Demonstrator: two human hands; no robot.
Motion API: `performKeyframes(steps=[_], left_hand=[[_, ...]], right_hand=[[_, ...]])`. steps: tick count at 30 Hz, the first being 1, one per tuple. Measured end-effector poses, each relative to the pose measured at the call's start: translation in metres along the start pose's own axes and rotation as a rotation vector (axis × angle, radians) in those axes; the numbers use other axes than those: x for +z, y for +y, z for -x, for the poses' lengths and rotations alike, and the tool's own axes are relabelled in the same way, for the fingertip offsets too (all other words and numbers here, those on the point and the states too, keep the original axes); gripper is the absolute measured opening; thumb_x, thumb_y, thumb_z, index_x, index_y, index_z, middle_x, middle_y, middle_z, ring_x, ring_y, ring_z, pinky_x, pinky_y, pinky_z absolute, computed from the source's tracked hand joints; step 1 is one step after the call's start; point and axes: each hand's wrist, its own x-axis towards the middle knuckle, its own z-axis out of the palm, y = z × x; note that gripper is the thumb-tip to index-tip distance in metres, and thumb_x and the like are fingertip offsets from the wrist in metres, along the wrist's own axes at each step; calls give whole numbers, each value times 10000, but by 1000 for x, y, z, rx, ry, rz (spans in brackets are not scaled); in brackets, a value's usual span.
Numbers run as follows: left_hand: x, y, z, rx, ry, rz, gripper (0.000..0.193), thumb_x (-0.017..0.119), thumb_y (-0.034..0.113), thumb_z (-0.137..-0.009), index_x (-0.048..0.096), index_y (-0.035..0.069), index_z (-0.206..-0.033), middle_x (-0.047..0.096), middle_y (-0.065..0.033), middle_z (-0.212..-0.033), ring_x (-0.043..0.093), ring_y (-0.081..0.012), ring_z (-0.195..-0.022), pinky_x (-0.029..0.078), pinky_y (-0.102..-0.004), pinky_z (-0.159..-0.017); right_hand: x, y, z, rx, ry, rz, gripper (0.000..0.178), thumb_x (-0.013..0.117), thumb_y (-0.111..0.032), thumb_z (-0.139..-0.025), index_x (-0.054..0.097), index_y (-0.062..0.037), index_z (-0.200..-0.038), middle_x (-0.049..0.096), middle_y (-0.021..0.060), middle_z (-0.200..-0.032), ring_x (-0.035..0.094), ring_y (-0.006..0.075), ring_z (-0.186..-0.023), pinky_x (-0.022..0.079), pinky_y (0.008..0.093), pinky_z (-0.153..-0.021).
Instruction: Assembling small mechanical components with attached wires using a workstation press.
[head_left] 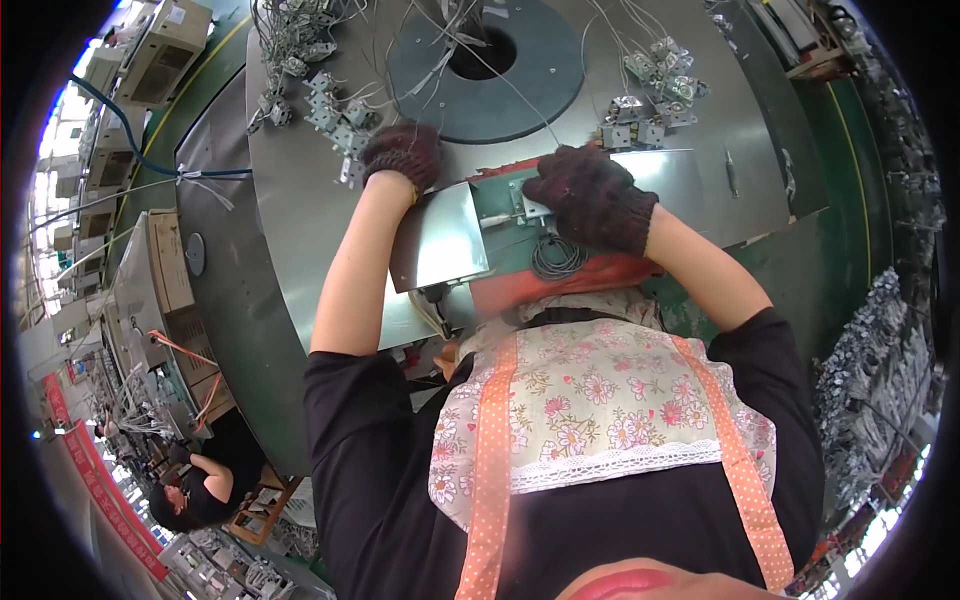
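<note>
My left hand (405, 158), in a dark knitted glove, lies at the far left of the work spot with its fingers curled. It is right beside a cluster of small metal blocks with wires (340, 118); what its fingers hold is hidden. My right hand (592, 198), gloved the same way, is closed on a small metal block (537, 207). A thin cable runs up from near that hand. Just below it is a coil of dark cable (558, 258). Between my forearms sits a shiny metal box (440, 237), with a pale-handled tool (496, 220) at its right.
A grey round disc with a central hole (425, 85) stands beyond my hands. More wired metal blocks (664, 80) lie at the far right, and a heap of them (295, 40) at the far left. A slim metal tool (731, 175) lies to the right. Another person (205, 475) sits at lower left.
</note>
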Motion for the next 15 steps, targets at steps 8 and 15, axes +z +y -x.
performKeyframes(steps=[8,15], left_hand=[[3,24,61,222,851,367,308,695,258,-911,701,104,-1177,692,-169,-1021,654,-379,-989,511,-488,-894],[32,66,81,590,690,266,373,724,338,-878,687,41,-1101,708,-161,-1026,666,-340,-1024,456,-467,-1043]], right_hand=[[17,-18,9,131,139,77,228,658,-148,-772,702,-79,-985,634,157,-970,628,340,-940,495,462,-807],[35,-25,19,176,229,-179,763,719,-161,-737,456,14,-1432,618,199,-977,591,380,-995,487,481,-831]])
